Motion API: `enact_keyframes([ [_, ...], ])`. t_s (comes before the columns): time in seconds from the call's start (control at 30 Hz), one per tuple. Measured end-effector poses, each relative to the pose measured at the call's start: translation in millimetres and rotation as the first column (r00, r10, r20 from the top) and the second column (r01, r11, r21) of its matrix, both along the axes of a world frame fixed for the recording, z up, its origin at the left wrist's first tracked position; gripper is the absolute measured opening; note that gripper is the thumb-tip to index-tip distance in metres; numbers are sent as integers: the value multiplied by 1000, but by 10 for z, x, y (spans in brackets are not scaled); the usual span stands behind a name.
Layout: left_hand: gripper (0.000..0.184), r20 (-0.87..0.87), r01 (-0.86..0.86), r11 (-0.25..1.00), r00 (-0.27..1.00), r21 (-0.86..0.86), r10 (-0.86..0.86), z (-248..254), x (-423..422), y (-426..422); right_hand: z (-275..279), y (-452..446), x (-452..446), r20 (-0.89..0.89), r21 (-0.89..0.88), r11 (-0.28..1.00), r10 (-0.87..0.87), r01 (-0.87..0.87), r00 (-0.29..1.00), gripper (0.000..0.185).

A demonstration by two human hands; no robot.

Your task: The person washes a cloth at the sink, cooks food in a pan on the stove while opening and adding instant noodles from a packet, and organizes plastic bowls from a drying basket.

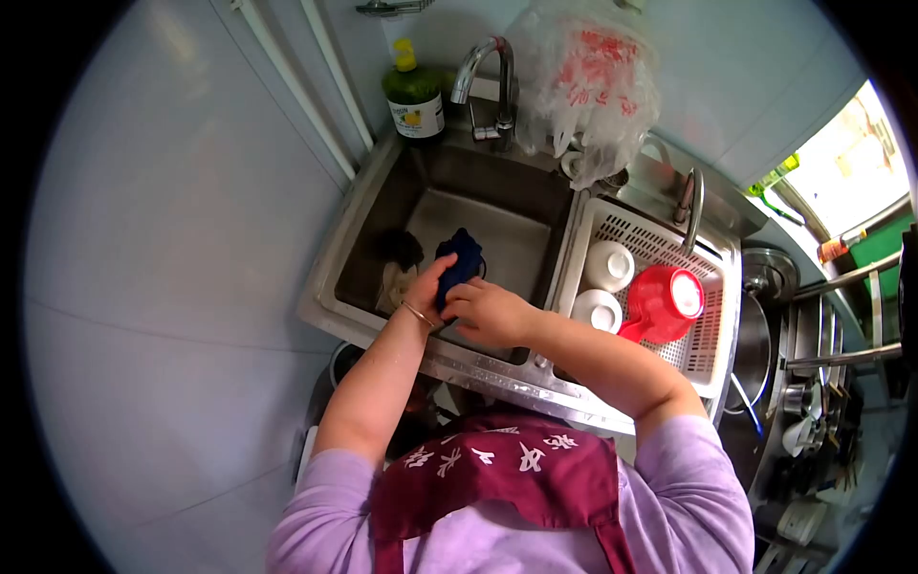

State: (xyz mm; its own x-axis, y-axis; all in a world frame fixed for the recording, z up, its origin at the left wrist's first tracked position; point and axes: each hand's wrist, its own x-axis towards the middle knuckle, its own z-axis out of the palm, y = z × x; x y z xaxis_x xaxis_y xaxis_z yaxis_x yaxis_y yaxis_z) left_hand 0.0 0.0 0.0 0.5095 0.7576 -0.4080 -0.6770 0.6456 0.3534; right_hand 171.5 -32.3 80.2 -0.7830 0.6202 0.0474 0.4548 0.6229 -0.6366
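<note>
Over the near part of the steel sink (478, 206), a crumpled dark blue cloth (463, 256) is gripped between both hands. My left hand (426, 289), with a thin bracelet at its wrist, holds the cloth from the left side. My right hand (486, 313) has its fingers curled against the cloth's lower right side. A dark scrubber-like item (402, 249) and a pale item (394, 285) lie in the sink to the left of the hands.
A white draining basket (708, 359) right of the sink holds white bowls (609, 266) and a red dipper (666, 304). Behind the sink stand a green soap bottle (415, 100), a faucet (495, 91) and a hanging plastic bag (598, 81). Pans are at the far right.
</note>
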Motion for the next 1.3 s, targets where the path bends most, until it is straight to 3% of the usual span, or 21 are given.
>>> enact_keyframes([
  [0.07, 38, -131, 117, 993, 985, -8, -117, 142, -24, -59, -18, -10, 155, -242, -10, 990, -140, 141, 960, 37],
  [0.1, 38, -131, 117, 993, 984, -18, -118, 191, -42, -34, 8, 83, 256, -256, 254, 930, -199, 264, 946, 47],
  [0.17, 24, -106, 236, 963, 969, 127, -223, 298, -148, -68, -32, 104, 316, -142, 314, 896, -283, 314, 949, 68],
  [0.23, 19, -85, 266, 959, 962, 97, -258, 430, -10, 11, -129, 241, 414, -17, 350, 906, -248, 238, 969, 82],
  [0.3, 20, -318, 571, 807, 800, 147, -508, 433, 12, 103, -180, 336, 354, -41, 385, 922, -14, 29, 999, 84],
  [0.37, 21, -389, 677, 727, 704, 113, -595, 487, 39, 208, -141, 399, 341, 20, 390, 921, -16, 7, 1000, 74],
  [0.4, 23, -570, 758, 645, 572, 92, -590, 483, 66, 282, -184, 460, 330, 57, 400, 916, -54, 27, 997, 64],
  [0.43, 24, -725, 828, 559, 414, 49, -550, 481, 96, 325, -222, 510, 316, 92, 411, 910, -93, 47, 991, 55],
  [0.5, 30, -828, 827, 555, 373, 92, -419, 531, 218, 329, -264, 585, 286, 72, 479, 874, -133, 82, 988, 49],
  [0.57, 33, -964, 842, 473, 254, 259, 75, 606, 299, 265, -290, 610, 236, 334, 313, 936, -271, 165, 903, 38],
  [0.6, 41, -931, 866, 374, 236, 331, 278, 567, 339, 273, -281, 612, 200, 336, 309, 937, -267, 162, 903, 38],
  [0.63, 41, -932, 865, 378, 234, 330, 278, 537, 351, 256, -265, 618, 157, 387, 214, 947, -308, 241, 869, 37],
  [0.7, 48, -919, 858, 508, -139, 74, 369, 555, 415, 177, -283, 637, 126, 443, 116, 940, -337, 320, 831, 36],
  [0.8, 55, -902, 878, 478, -185, 27, 391, 454, 374, 189, -486, 739, 184, 430, -15, 941, -299, 338, 852, 37],
  [0.83, 55, -902, 878, 479, -186, 26, 390, 377, 320, 204, -573, 760, 258, 209, -41, 951, -293, 307, 933, 38],
  [0.87, 54, -869, 877, 451, -87, 165, 486, 286, 224, 227, -657, 788, 338, -23, -57, 961, -273, 271, 962, 40],
  [0.93, 52, -816, 861, 411, 9, 300, 578, 224, 46, 285, -570, 831, 462, 63, -112, 957, -263, 268, 963, 36],
  [1.0, 46, -865, 922, 319, 31, 218, 501, 221, -81, 361, -420, 846, 485, 149, -166, 948, -248, 271, 957, 32],
  [1.1, 39, -940, 911, 387, 1, 141, 340, 374, -134, 340, -208, 834, 466, 284, -93, 958, -236, 272, 929, 27],
  [1.23, 36, -948, 905, 412, -33, 106, 315, 437, -251, 392, -49, 825, 465, 57, -224, 898, -375, 378, 925, 29],
  [1.3, 37, -941, 849, 472, 78, 236, 329, 457, -300, 413, 91, 811, 474, -26, -306, 857, -443, 415, 896, 30],
])
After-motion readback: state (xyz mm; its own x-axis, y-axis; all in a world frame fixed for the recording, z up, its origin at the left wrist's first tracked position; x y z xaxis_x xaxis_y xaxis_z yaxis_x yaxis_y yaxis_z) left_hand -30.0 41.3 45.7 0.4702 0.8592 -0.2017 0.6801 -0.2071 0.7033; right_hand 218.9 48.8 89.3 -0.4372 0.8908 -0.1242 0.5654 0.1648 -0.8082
